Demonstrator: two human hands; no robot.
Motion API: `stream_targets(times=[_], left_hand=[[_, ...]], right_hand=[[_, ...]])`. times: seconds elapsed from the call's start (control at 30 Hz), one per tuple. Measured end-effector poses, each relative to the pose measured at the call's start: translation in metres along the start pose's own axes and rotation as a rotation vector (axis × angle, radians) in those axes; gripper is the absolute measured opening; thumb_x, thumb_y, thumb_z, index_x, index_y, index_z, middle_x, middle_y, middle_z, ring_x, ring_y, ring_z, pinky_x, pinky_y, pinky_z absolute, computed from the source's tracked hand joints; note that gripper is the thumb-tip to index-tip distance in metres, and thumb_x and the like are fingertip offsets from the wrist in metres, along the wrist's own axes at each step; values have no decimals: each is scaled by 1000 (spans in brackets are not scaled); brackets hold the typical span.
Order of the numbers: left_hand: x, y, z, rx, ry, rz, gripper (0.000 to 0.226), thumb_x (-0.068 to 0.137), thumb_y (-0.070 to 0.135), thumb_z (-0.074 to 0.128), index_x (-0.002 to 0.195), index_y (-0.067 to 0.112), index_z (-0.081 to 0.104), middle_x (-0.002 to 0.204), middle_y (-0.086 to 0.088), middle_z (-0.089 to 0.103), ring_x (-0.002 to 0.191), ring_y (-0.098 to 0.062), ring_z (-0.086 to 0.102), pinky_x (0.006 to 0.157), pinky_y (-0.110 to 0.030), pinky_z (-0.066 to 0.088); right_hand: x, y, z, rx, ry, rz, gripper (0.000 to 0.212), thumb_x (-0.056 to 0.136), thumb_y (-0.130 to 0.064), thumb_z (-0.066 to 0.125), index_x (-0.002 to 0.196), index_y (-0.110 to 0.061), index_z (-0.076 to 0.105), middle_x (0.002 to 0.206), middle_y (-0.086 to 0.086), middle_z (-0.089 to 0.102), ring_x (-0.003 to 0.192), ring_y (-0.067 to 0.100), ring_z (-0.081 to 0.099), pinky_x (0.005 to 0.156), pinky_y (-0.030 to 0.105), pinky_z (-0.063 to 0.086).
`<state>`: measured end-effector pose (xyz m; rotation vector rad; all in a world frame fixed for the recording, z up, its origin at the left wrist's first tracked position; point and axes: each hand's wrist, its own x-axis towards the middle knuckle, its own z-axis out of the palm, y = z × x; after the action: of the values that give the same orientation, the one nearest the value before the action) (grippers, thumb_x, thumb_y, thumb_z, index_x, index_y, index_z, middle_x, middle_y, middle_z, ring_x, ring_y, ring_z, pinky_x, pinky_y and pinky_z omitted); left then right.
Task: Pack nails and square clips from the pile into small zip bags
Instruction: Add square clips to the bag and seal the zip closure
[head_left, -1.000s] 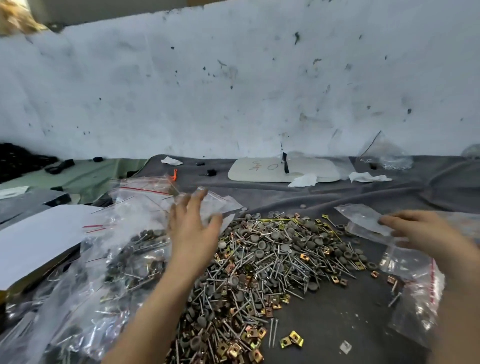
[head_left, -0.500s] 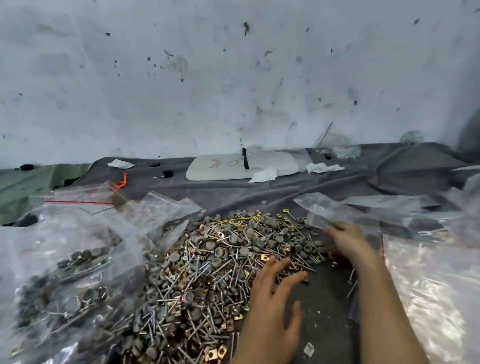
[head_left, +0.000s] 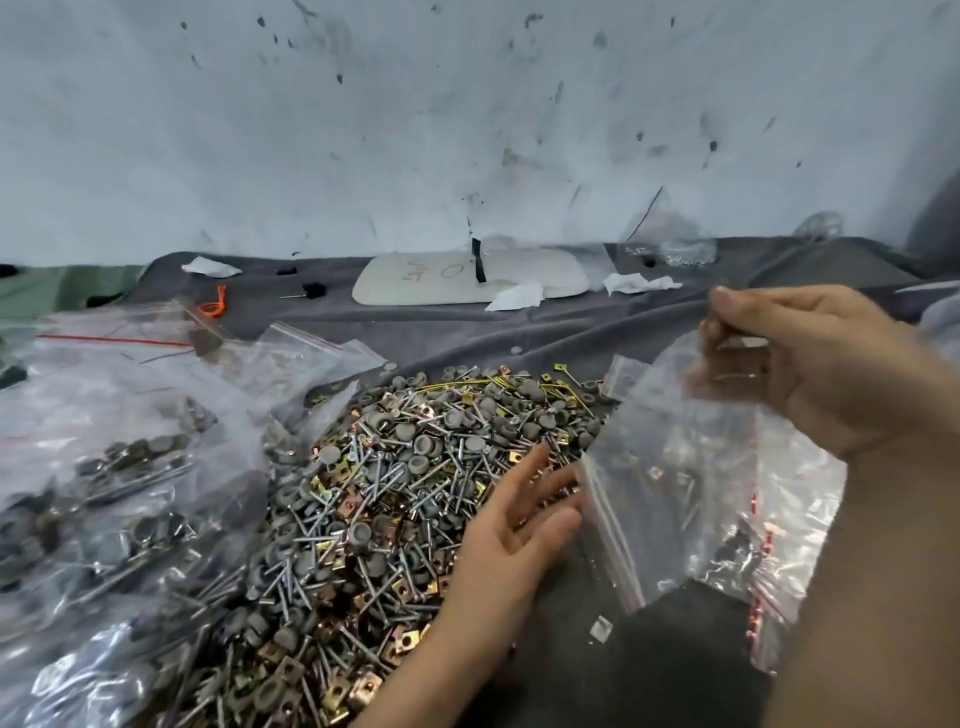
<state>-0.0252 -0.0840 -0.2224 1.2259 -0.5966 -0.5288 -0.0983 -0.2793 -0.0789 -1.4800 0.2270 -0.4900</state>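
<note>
Work surface: a tabletop covered with a grey cloth (head_left: 571, 327), backed at its far edge by a stained white wall (head_left: 467, 130).

Stock: the pile of nails and square clips (head_left: 395, 499) lies loose on the cloth, spreading from the middle of the tabletop to its near edge. Grey-headed nails and brass-coloured clips are mixed together.

Right hand (head_left: 815, 364): raised above the right side of the tabletop. Thumb and fingers are pinched on the upper part of a clear zip bag (head_left: 670, 467), which hangs down from the grip in front of the right flank of the pile. A red strip runs along the bag's lower left edge. The pile shows through the plastic; whether the bag holds anything cannot be told.

Left hand (head_left: 519, 525): low over the near right part of the pile, fingers (head_left: 550, 519) straight and slightly spread, gripping nothing. The fingertips lie just beside the left edge of the hanging bag; contact cannot be confirmed.

Packed goods: filled bags (head_left: 104, 493), holding nails, are heaped along the left side of the tabletop, touching the pile's left margin. Further clear bags with red strips (head_left: 795, 525) lie at the right, behind the held one.

Other items: a white pad (head_left: 441, 280) with red markings lies at the far edge, with crumpled white paper (head_left: 641, 283) just beside it. An orange band (head_left: 214, 306) lies toward the far left corner.
</note>
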Motion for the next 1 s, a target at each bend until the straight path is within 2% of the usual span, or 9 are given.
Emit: stream_targets(times=[0.1,0.27,0.4,0.53,0.67,0.73,0.83,0.9,1.0], left_hand=[[0,0,2,-119,-32,-75,36,70,33,76,105,26,72,107,-3,72,99,-19,68,79,-30,55],[0,1,-1,-79,63,-67,15,76,21,70,91,21,75,88,-2,73,81,-14,67,72,-26,55],[1,4,-3,-51,121,-21,36,73,16,68,106,15,54,80,-10,72,70,-22,66,60,-29,54],[1,3,-3,100,152,35,11,83,2,66,87,10,60,74,-5,71,70,-14,64,64,-24,50],[1,6,-2,140,153,74,13,85,-4,63,83,9,63,68,2,69,64,-4,62,60,-14,47],[2,7,-2,134,181,94,12,84,-4,63,81,8,64,67,1,69,63,-4,62,58,-13,46],[2,10,-3,93,210,106,3,82,7,65,79,7,64,65,-4,67,57,-9,60,53,-16,47],[1,14,-3,67,218,101,14,77,19,65,79,6,63,61,-7,65,51,-11,56,48,-16,44],[0,16,-3,92,224,116,23,75,28,62,79,5,61,54,-3,61,42,-5,50,41,-12,37]], right_hand=[[4,5,3,-145,64,114,24,85,-17,61,68,0,62,64,11,58,49,20,62,44,27,53],[10,15,2,-434,102,255,27,91,-14,61,75,8,64,73,21,61,54,27,57,47,31,54],[10,19,6,-672,-88,388,21,85,-18,68,100,-5,62,87,18,68,63,26,63,60,30,50],[14,23,14,-697,-298,309,33,79,-17,74,111,-22,64,86,7,71,70,19,68,69,32,55],[21,24,31,-658,-532,230,34,80,-13,74,108,-30,69,92,-4,73,81,9,69,66,18,53],[26,28,41,-715,-610,204,30,80,-11,73,106,-27,70,92,-3,73,78,6,66,68,19,52],[30,33,51,-747,-685,201,23,80,-6,73,100,-17,73,85,8,70,73,10,62,70,21,52],[31,35,53,-739,-709,203,17,80,-5,73,93,-17,74,86,14,72,74,13,63,70,21,52],[33,36,54,-741,-718,203,13,81,-7,72,83,-19,74,79,6,73,71,10,65,63,15,50]])
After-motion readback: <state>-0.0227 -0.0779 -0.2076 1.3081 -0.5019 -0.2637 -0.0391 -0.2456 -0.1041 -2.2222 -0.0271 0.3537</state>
